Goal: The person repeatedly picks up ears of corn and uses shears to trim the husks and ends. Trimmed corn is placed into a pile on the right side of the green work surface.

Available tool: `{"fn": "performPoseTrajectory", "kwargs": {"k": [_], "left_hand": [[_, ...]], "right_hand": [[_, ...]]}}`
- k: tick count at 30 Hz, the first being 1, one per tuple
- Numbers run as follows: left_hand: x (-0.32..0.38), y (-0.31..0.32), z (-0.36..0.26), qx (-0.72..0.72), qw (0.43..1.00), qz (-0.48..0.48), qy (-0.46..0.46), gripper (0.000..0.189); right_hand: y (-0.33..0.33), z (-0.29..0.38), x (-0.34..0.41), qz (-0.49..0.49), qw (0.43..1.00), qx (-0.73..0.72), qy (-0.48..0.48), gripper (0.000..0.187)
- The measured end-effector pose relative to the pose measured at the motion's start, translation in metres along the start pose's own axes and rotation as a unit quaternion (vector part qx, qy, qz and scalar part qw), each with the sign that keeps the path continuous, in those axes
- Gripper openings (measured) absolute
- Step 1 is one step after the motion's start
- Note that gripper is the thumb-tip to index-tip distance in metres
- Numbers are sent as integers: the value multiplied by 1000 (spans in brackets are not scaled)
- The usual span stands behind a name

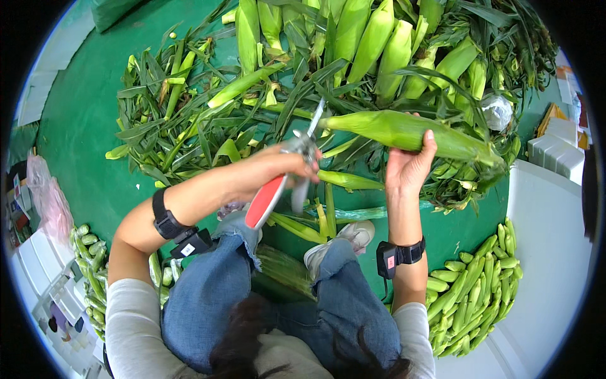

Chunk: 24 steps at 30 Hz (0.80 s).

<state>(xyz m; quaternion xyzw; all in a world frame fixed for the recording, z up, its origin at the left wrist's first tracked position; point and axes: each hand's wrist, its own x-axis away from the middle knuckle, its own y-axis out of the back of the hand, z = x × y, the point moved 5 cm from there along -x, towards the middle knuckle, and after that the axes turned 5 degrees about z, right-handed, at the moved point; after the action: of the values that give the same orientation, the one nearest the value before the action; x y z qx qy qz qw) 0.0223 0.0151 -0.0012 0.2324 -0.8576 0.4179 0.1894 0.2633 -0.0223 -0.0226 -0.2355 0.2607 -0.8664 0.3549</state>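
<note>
Pruning shears (266, 201) with a red-and-grey handle are gripped in my left hand (288, 163), blurred by motion. Their metal blade points up, close beside the stem end of a green husked corn ear (388, 129). My right hand (409, 166) supports that ear from below, thumb against its near side and most fingers hidden behind it. Its stem points left, its silk end right. Beneath the two hands lies a smaller green husk piece (350, 180), among cut leaves and stalks.
Unhusked corn ears (360, 42) stand in a heap ahead, with stripped leaves (156, 123) at left. More ears are piled at right (473, 293) and left (92, 256). White foam boxes (556, 154) stand far right. A person (59, 322) appears at lower left.
</note>
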Motion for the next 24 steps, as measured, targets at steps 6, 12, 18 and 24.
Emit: {"fn": "performPoseTrajectory", "kwargs": {"k": [6,12,18,24], "left_hand": [[-26,-13,35,182,977,79,81,46],[-27,-19,44,165,976,106,92,41],[-44,-7,38,132,991,22,27,29],[-26,5,48,87,992,-10,88,25]], "right_hand": [[-5,0,12,13,1000,-5,25,52],[-11,8,9,7,998,24,50,53],[-6,-18,20,26,1000,-1,5,55],[4,-15,12,-8,1000,24,-16,52]]}}
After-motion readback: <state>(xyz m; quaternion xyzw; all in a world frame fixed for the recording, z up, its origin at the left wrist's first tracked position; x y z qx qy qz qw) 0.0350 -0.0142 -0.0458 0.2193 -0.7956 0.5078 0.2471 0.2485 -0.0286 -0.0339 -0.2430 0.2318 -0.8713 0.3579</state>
